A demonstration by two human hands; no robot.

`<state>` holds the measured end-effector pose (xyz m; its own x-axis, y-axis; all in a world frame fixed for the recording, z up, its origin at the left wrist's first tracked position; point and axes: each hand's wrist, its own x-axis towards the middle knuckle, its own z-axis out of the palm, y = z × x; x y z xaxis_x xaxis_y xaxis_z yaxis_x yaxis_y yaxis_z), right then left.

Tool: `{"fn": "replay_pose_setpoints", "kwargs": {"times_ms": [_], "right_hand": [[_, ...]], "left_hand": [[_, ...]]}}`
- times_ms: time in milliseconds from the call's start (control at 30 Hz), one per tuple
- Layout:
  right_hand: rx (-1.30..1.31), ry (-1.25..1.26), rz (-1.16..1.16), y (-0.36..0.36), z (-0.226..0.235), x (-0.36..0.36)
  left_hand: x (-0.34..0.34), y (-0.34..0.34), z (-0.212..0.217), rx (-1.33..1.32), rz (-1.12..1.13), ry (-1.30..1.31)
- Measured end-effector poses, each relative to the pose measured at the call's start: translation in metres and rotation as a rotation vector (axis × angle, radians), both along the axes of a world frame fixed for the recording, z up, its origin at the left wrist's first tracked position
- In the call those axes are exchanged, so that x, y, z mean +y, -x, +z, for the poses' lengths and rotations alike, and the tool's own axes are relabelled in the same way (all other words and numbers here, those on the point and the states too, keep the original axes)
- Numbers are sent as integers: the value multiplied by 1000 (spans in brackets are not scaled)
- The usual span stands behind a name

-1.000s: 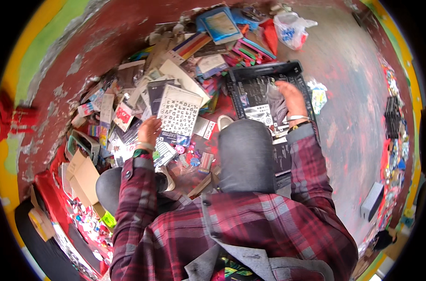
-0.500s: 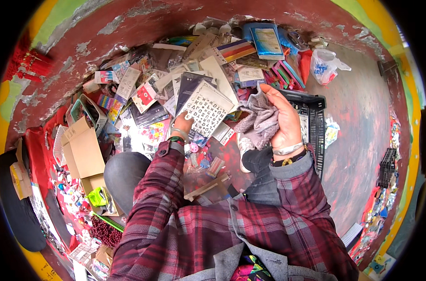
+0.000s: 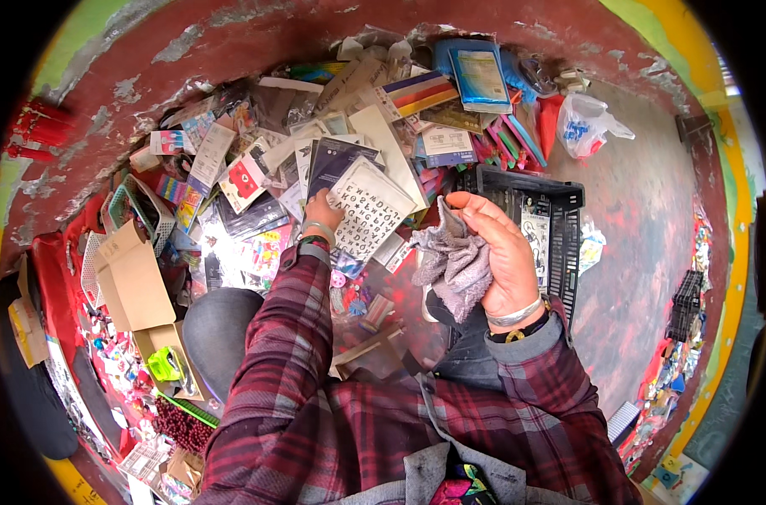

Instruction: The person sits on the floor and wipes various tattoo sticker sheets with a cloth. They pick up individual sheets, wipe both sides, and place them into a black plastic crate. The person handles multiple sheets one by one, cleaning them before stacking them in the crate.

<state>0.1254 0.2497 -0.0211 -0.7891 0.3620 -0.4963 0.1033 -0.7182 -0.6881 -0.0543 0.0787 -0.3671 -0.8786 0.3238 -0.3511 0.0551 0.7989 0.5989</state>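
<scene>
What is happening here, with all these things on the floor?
A person in a plaid shirt sits over a heap of packets and cards. The left hand holds a white letter sheet above the pile. The right hand grips a grey cloth beside a black crate.

We see our left hand (image 3: 322, 212) gripping the lower edge of a white sticker sheet (image 3: 368, 217) covered in dark letters, held over a heap of packets (image 3: 257, 177) on the floor. Our right hand (image 3: 502, 252), at three o'clock from the sheet, clutches a grey cloth (image 3: 452, 263). A black plastic crate (image 3: 541, 220) sits just behind that hand, with a white plastic bag (image 3: 587, 124) at one o'clock from it.
</scene>
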Motion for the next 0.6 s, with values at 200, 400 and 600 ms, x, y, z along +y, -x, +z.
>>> {"fn": "replay_pose_setpoints", "kwargs": {"times_ms": [200,400,600], "right_hand": [[4,28,40,-1,4,-1],[-8,15,32,-6,8,1],[34,25,13,-9,9,9]], "left_hand": [[9,-8,-5,29,35,-1],[10,-28,-21,-242,-29,-86],[14,-58,-19,-64,-178,42]]}}
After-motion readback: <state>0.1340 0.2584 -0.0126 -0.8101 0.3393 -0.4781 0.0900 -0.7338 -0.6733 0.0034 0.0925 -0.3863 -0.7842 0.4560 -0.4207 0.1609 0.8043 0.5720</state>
